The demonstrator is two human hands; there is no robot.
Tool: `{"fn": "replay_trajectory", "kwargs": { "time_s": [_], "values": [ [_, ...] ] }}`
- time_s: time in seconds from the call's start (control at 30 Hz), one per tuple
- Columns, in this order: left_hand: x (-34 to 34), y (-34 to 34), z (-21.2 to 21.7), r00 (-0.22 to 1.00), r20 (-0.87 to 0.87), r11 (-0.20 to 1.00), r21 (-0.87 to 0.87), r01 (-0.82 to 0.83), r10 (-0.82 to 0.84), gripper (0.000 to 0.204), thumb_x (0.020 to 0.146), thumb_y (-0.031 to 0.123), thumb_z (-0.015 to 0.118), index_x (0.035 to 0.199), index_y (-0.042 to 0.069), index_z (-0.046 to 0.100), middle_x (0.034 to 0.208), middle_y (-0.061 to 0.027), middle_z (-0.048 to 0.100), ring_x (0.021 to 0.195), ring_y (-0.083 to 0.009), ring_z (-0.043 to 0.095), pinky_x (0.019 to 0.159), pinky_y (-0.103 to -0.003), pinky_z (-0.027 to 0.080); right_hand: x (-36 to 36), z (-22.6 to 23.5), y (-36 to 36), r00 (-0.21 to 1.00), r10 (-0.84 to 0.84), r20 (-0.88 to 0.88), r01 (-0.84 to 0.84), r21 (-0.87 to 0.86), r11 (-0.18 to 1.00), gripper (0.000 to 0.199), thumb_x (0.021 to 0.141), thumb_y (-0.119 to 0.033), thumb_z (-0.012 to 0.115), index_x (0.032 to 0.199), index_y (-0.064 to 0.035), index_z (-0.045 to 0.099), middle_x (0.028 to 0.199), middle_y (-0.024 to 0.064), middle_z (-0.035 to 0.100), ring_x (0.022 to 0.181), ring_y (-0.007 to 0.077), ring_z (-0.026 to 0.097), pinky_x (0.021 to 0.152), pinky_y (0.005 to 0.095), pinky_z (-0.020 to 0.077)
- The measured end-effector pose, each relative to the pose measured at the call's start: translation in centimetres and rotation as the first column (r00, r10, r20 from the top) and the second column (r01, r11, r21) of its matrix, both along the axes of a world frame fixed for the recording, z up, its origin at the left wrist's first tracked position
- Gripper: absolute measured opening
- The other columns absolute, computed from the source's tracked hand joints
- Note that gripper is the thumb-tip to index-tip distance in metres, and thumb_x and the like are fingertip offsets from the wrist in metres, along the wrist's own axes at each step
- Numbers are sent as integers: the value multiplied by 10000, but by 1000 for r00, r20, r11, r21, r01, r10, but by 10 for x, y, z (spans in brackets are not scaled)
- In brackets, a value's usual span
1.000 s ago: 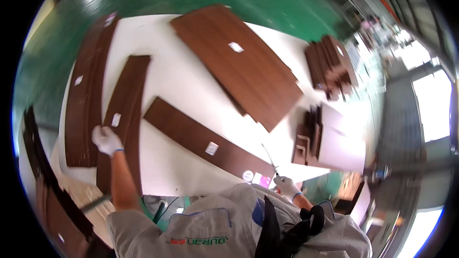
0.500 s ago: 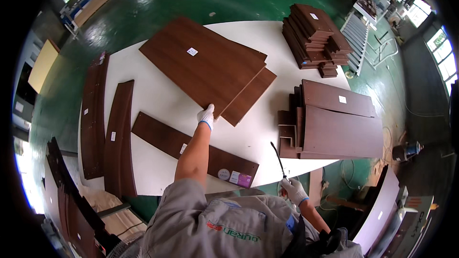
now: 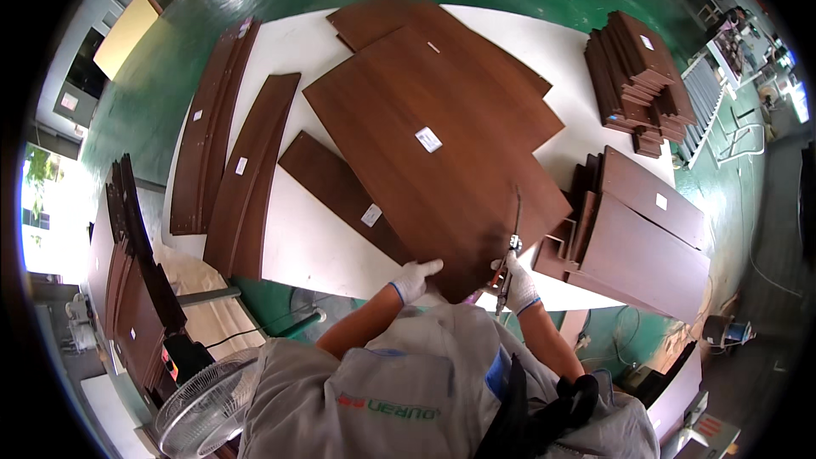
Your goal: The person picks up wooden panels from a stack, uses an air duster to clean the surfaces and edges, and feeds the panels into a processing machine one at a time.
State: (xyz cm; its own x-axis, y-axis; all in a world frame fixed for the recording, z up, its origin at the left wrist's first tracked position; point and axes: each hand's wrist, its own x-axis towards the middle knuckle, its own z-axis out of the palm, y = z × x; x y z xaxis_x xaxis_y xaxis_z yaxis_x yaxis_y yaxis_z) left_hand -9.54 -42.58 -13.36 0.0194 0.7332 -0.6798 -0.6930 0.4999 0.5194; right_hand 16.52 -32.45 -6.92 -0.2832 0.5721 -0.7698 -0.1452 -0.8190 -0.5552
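A large dark brown wooden panel with a white label lies across the stack, its near corner reaching the table's front edge by my body. My left hand, in a white glove, grips the panel's edge near that corner, thumb on top and the other fingers hidden. Gloved too, my right hand is closed around a blow gun with a long thin dark nozzle, which points away over the panel's right part. Under the large panel, another brown panel shows at the far side.
A narrow brown board lies partly beneath the panel on the white table. Long curved boards lie left. Stacked brown boards stand far right, with wider panels nearer. A fan stands at lower left.
The large panel has been drawn toward me, and its near corner now reaches my body. My right hand has brought the blow gun up over it. The whole view has shifted.
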Motion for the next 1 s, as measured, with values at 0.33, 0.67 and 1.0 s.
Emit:
{"fn": "replay_trajectory", "kwargs": {
  "time_s": [0.33,0.67,1.0],
  "values": [
    [-212,95,3,856,319,897,40,-441,407,459,833,88,662,1273,-1,565,1293,-189,596,1186,-413,582,1038,-591,482,-34,51,-34,846,-445,295,365,289,885,213,910,-272,733,918,-59,720,879,26,661,822,171,606,766,328,479],
    [-324,25,57,668,327,617,258,-744,669,519,770,50,674,1281,-6,600,1275,-134,645,1171,-342,622,1024,-483,523,-180,109,71,845,-318,429,6,587,809,174,881,-207,748,869,-35,726,843,-6,664,819,122,588,778,294,442],
    [-476,-114,199,164,256,-24,601,-799,953,582,753,76,702,1324,67,586,1232,-99,663,1146,-315,628,997,-480,519,-482,158,109,885,236,402,-451,613,649,307,840,-280,717,661,-49,624,732,37,605,809,143,550,896,300,395]
  ]
}}
